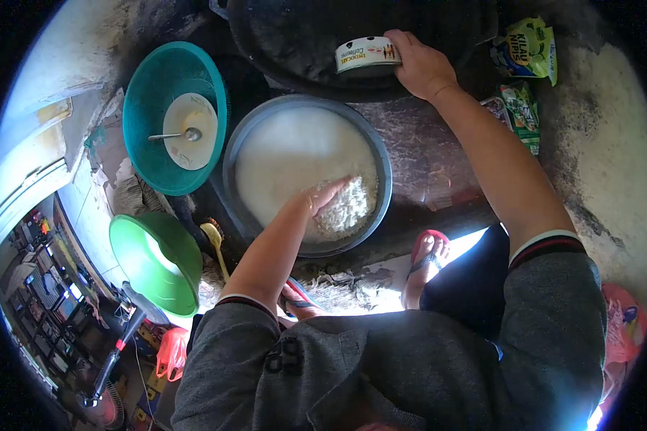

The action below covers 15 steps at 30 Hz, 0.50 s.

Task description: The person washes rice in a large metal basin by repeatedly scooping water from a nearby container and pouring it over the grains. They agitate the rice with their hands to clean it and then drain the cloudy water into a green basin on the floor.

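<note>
A wide grey metal basin stands before me, filled with cloudy whitish liquid. At its near right side a mound of wet white grains, likely rice, rises above the surface. My left hand reaches into the basin against this mound; its palm and some fingers are hidden. Beyond the rim, my right hand grips the end of a white printed tin bearing writing. The tin is over a large black wok-like pan; whether it touches the pan I cannot tell.
On the left, a teal plastic basket holds a white plate with a metal spoon. Nearer are a tilted green plastic basin and a yellowish spoon. Green packets lie at the far right. My sandalled feet are below.
</note>
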### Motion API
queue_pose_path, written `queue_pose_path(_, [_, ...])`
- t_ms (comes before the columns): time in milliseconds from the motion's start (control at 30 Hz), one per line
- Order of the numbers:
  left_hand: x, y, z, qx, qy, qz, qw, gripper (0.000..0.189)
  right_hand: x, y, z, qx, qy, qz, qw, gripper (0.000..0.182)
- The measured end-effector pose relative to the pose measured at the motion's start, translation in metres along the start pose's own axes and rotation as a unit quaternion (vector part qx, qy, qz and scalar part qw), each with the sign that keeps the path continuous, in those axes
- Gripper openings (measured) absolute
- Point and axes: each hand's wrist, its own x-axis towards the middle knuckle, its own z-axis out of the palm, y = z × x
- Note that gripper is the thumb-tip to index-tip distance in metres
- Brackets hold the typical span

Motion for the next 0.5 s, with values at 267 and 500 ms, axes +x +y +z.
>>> queue_pose_path(267, [-0.045, -0.035, 0.028, -0.182, 0.159, 0.362, 0.9, 0.023, -0.001, 0.001, -0.001, 0.013, 0.0, 0.004, 1.0, 0.046])
queue_pose_path(500, [-0.025, -0.093, 0.007, 0.088, 0.436, 0.313, 0.839, 0.033, 0.002, -0.001, 0.0, 0.017, 0.004, -0.004, 1.0, 0.048])
